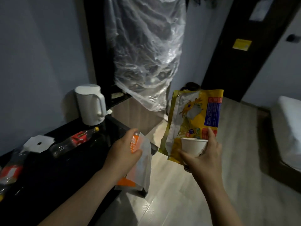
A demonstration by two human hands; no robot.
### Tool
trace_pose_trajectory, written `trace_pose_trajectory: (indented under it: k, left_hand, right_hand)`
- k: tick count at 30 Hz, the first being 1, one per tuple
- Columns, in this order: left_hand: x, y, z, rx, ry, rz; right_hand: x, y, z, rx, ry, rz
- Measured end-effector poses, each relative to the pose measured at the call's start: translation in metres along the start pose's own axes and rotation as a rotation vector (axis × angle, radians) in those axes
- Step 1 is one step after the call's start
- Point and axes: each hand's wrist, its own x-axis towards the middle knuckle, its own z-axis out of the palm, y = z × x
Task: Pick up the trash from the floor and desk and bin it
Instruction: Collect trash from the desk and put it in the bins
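Note:
My left hand grips an orange and white wrapper over the right end of the black desk. My right hand holds a white paper cup and pinches a large yellow snack bag against it, above the pale wood floor. On the desk lie an empty clear bottle with a red label, a crumpled white paper and more plastic trash with a red label at the far left. A dark bin shows partly behind the bag, by the wall.
A white kettle stands at the desk's back. A clear plastic cover hangs over dark clothes ahead. A dark door is at the right, and a white bed fills the right edge.

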Motion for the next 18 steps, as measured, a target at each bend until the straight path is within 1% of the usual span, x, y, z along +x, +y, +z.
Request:
trace_pose_trajectory:
  k: [5,11,18]
  left_hand:
    - [0.075,0.030,0.041,-0.039,-0.064,0.131]
    - [0.159,0.051,0.065,-0.083,-0.183,0.237]
    - [0.229,0.081,0.106,-0.104,-0.264,0.340]
  right_hand:
    - [0.048,0.022,-0.024,-0.043,0.139,0.066]
    - [0.102,0.026,-0.026,-0.114,0.246,0.111]
    - [0.158,0.052,-0.029,-0.135,0.351,0.174]
